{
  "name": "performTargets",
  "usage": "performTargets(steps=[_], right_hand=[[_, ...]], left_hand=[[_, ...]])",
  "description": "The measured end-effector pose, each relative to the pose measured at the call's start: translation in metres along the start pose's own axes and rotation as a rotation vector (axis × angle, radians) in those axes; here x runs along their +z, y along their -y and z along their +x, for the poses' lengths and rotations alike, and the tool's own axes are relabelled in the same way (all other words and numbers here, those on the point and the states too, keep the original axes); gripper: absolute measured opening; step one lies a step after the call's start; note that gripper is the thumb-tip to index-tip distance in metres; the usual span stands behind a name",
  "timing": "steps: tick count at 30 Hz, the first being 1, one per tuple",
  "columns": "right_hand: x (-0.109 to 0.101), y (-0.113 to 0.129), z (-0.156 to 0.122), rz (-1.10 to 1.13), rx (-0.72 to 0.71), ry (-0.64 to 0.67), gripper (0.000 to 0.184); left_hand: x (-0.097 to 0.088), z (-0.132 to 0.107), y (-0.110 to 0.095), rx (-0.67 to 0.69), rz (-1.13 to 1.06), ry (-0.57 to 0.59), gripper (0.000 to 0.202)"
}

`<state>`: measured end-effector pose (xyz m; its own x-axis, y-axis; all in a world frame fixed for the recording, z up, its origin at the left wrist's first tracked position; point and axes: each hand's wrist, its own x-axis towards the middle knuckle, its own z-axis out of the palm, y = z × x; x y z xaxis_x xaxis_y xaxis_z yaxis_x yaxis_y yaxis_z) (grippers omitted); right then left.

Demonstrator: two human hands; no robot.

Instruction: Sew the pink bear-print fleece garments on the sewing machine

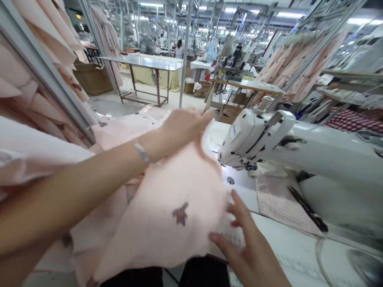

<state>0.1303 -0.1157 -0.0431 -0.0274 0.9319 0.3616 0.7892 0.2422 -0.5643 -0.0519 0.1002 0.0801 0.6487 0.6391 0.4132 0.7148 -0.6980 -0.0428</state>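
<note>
A pale pink fabric piece (176, 187) with a small brown animal print hangs in front of me, draped over my lap. My left hand (187, 123) is raised with its fingers closed on the fabric's upper edge, and a light band circles that wrist. At the cloth's lower right edge is my right hand (243, 239), its thumb and fingers spread; the fingertips are close to the cloth, and blur hides whether they touch it. Just right of the fabric stands a white sewing machine (254, 135), its needle area over a metal plate (239, 183).
Black thread snips (308, 209) lie on a checked cloth (278, 195) under the machine arm. Pink garments (44, 40) hang by a metal pole at left, more (299, 67) at right. A metal-legged table (143, 60) and a cardboard box (91, 77) stand beyond.
</note>
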Motion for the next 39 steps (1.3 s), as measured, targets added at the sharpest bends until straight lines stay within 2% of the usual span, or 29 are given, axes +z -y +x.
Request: performTargets(steps=[2, 5, 7, 10, 12, 15, 18, 22, 24, 26, 30, 32, 34, 39], right_hand=[[-0.004, -0.018, 0.003, -0.165, -0.12, 0.007, 0.048], [-0.009, -0.031, 0.006, -0.221, -0.229, 0.051, 0.022], [-0.008, -0.033, 0.007, -0.22, -0.267, 0.085, 0.017], [0.0, -0.031, 0.011, -0.248, -0.278, 0.136, 0.022], [0.006, -0.03, 0.013, -0.267, -0.25, 0.159, 0.023], [0.011, -0.027, 0.015, -0.227, -0.194, 0.165, 0.017], [0.011, -0.024, 0.015, -0.158, -0.157, 0.17, 0.012], [0.009, -0.021, 0.014, -0.136, -0.132, 0.185, 0.014], [0.009, -0.018, 0.013, -0.138, -0.144, 0.181, 0.012], [0.01, -0.014, 0.011, -0.138, -0.196, 0.187, 0.015], [0.015, -0.006, 0.009, -0.17, -0.383, 0.26, 0.039], [0.019, -0.004, 0.011, -0.185, -0.43, 0.269, 0.041], [0.021, -0.003, 0.014, -0.158, -0.447, 0.242, 0.035], [0.016, 0.002, 0.019, 0.164, -0.348, 0.175, 0.026]], left_hand=[[0.03, 0.007, -0.011, 0.014, 0.031, 0.088, 0.019], [0.059, -0.005, -0.032, 0.141, -0.087, 0.237, 0.015], [0.069, -0.019, -0.041, 0.265, -0.209, 0.317, 0.016], [0.078, -0.032, -0.044, 0.404, -0.324, 0.368, 0.011], [0.082, -0.036, -0.043, 0.432, -0.372, 0.373, 0.003], [0.084, -0.038, -0.04, 0.406, -0.434, 0.39, 0.01], [0.082, -0.041, -0.038, 0.395, -0.441, 0.393, 0.005], [0.083, -0.042, -0.037, 0.412, -0.443, 0.395, 0.012], [0.086, -0.042, -0.038, 0.422, -0.423, 0.392, 0.003], [0.09, -0.042, -0.04, 0.398, -0.401, 0.374, 0.009], [0.094, -0.045, -0.044, 0.356, -0.36, 0.323, 0.011], [0.091, -0.046, -0.043, 0.352, -0.351, 0.31, 0.019], [0.088, -0.046, -0.041, 0.37, -0.338, 0.321, 0.025], [0.094, -0.046, -0.039, 0.406, -0.32, 0.318, 0.008]])
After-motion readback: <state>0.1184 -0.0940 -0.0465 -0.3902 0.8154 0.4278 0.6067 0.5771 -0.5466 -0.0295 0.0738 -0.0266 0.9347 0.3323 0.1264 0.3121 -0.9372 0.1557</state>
